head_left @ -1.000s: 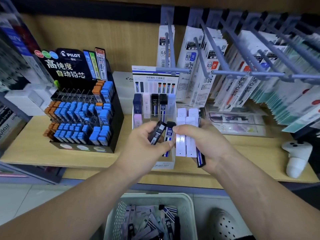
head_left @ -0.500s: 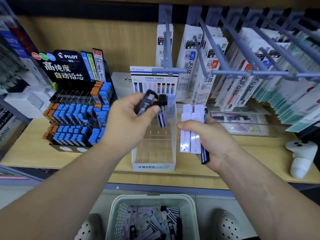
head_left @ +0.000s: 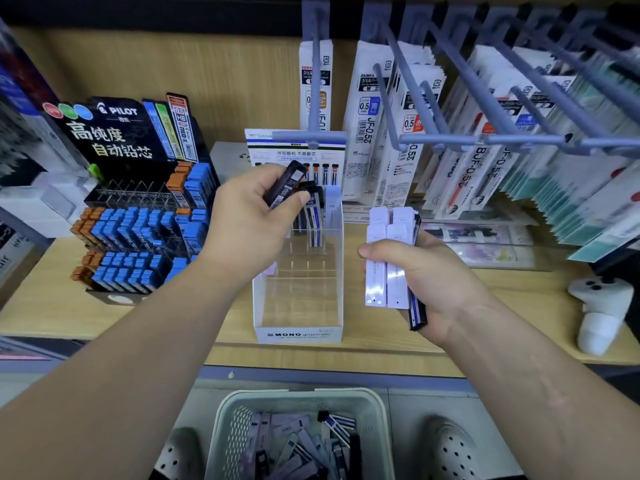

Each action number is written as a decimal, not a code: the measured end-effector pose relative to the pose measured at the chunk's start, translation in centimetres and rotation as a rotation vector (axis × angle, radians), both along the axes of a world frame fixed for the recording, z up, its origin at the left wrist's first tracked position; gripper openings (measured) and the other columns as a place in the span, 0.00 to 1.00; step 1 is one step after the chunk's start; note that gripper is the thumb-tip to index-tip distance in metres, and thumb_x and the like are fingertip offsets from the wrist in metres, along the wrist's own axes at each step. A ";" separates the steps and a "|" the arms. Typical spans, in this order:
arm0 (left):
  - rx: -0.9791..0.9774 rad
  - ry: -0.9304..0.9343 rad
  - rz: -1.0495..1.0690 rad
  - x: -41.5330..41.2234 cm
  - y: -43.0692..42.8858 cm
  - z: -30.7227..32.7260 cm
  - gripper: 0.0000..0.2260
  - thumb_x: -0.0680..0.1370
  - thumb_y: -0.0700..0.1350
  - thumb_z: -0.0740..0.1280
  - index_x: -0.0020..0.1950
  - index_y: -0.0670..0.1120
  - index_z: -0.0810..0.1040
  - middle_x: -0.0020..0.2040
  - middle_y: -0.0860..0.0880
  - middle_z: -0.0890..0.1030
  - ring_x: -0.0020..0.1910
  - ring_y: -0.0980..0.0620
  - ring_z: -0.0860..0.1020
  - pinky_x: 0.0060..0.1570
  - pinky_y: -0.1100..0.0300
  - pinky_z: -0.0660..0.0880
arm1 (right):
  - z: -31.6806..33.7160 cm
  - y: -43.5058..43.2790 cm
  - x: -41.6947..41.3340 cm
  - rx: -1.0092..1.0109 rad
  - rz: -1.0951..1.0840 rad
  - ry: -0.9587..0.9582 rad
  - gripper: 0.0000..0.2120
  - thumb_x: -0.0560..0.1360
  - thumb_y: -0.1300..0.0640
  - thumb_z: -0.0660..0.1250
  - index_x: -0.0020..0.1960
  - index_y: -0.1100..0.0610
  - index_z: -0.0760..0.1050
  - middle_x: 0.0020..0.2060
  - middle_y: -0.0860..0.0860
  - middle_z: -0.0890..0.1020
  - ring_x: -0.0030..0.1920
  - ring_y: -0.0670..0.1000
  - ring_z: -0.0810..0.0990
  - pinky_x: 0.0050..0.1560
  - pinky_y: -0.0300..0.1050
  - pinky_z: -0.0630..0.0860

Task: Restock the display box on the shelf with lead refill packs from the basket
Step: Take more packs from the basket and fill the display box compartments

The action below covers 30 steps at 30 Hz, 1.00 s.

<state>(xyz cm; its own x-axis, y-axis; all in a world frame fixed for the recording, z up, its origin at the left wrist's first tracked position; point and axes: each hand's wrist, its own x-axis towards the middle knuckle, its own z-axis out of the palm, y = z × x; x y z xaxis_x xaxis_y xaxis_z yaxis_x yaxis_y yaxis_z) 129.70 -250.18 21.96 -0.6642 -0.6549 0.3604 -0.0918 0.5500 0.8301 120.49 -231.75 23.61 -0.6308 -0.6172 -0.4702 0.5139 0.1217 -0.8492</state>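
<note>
The clear MONO display box stands on the wooden shelf, with a few packs upright in its back row and its front rows bare. My left hand pinches a black lead refill pack tilted over the box's back left. To the right of the box, my right hand grips a fanned bundle of white and dark packs. Below the shelf, the pale basket holds several loose packs.
A black Pilot lead display with blue and orange packs stands left of the box. Grey hooks with hanging refill cards jut out above and to the right. A white controller lies at the shelf's right end. My shoes flank the basket.
My left hand took a black pack from beside my right hand and carried it up and left to the box's back row. My right hand stayed almost still.
</note>
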 end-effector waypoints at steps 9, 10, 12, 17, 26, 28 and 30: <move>-0.132 -0.057 0.011 -0.6 -0.2 -0.9 0.05 0.76 0.43 0.73 0.43 0.53 0.83 0.32 0.57 0.78 0.33 0.51 0.77 0.36 0.52 0.78 | 0.0 0.2 -0.1 0.005 -0.011 -0.003 0.11 0.70 0.65 0.75 0.49 0.53 0.81 0.31 0.47 0.83 0.29 0.47 0.82 0.28 0.40 0.77; -0.114 -0.063 0.007 -0.6 -0.3 -0.9 0.07 0.76 0.44 0.72 0.41 0.55 0.82 0.29 0.58 0.77 0.31 0.51 0.77 0.33 0.54 0.77 | 0.0 0.2 -0.1 0.006 -0.010 -0.004 0.12 0.70 0.65 0.75 0.50 0.53 0.81 0.31 0.47 0.83 0.29 0.47 0.82 0.28 0.40 0.77; -0.097 -0.074 0.000 -0.7 -0.2 -0.8 0.08 0.76 0.44 0.72 0.41 0.58 0.81 0.28 0.60 0.76 0.28 0.53 0.75 0.31 0.57 0.76 | 0.1 0.3 -0.1 0.009 -0.009 -0.005 0.12 0.70 0.66 0.75 0.50 0.54 0.81 0.31 0.47 0.83 0.29 0.47 0.82 0.28 0.40 0.77; -0.109 -0.093 -0.008 -0.8 -0.1 -1.0 0.06 0.76 0.44 0.73 0.42 0.54 0.82 0.32 0.58 0.79 0.33 0.59 0.76 0.36 0.61 0.76 | 0.0 0.4 -0.1 0.014 -0.012 -0.004 0.12 0.70 0.65 0.75 0.51 0.54 0.81 0.31 0.47 0.83 0.29 0.47 0.82 0.28 0.40 0.76; -0.199 -0.153 0.001 -0.7 0.4 -1.1 0.10 0.71 0.40 0.77 0.44 0.54 0.82 0.37 0.56 0.81 0.38 0.58 0.79 0.45 0.57 0.79 | -0.2 0.4 -0.2 0.029 -0.010 0.013 0.14 0.70 0.64 0.76 0.53 0.54 0.81 0.33 0.47 0.84 0.30 0.47 0.82 0.29 0.40 0.77; -0.136 -0.141 -0.003 -0.7 0.4 -1.2 0.11 0.71 0.42 0.77 0.45 0.57 0.80 0.34 0.57 0.80 0.36 0.57 0.79 0.46 0.54 0.80 | -0.2 0.4 -0.2 0.029 -0.004 0.013 0.13 0.70 0.64 0.75 0.53 0.54 0.81 0.32 0.47 0.83 0.30 0.47 0.82 0.28 0.40 0.77; -0.058 -0.111 0.007 -0.6 0.3 -1.0 0.09 0.73 0.46 0.76 0.47 0.59 0.80 0.32 0.55 0.77 0.35 0.53 0.79 0.44 0.50 0.80 | -0.2 0.4 -0.2 0.036 0.001 0.020 0.13 0.70 0.64 0.76 0.53 0.53 0.81 0.32 0.47 0.84 0.30 0.47 0.82 0.29 0.40 0.77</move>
<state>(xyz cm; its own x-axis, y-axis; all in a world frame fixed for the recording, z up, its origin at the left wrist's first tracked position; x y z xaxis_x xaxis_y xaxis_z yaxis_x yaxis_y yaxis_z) 129.14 -249.90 20.92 -0.6980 -0.6394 0.3224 -0.1854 0.5963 0.7811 120.28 -231.34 23.38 -0.6393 -0.6011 -0.4795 0.4969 0.1529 -0.8542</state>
